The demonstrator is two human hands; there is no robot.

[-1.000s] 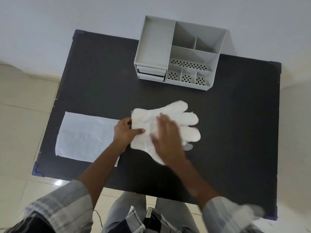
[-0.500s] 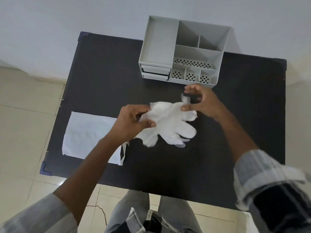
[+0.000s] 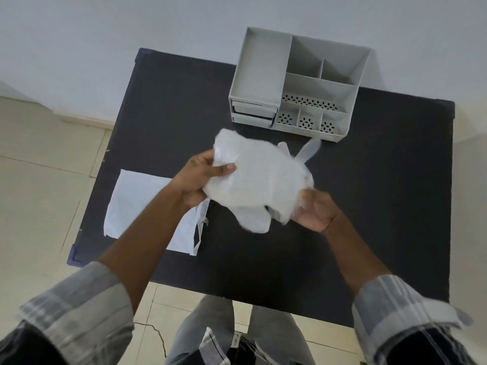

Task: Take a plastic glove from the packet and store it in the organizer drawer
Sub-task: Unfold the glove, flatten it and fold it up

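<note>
Black table [image 3: 369,219] with blue corner guards, set against a pale wall [image 3: 105,35]. Beige tiled floor [image 3: 39,193] to the left and below, cracked near the bottom. Grey trousers [image 3: 210,325] and plaid cuffs at the lower edge.

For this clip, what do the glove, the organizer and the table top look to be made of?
Glove: thin, translucent white plastic film; it crumples and wrinkles between both hands.
Organizer: rigid, matte light grey, probably moulded plastic, given its thin straight walls and perforated floors.
Table top: flat, matte black; material unclear, possibly laminate or a mat.
</note>
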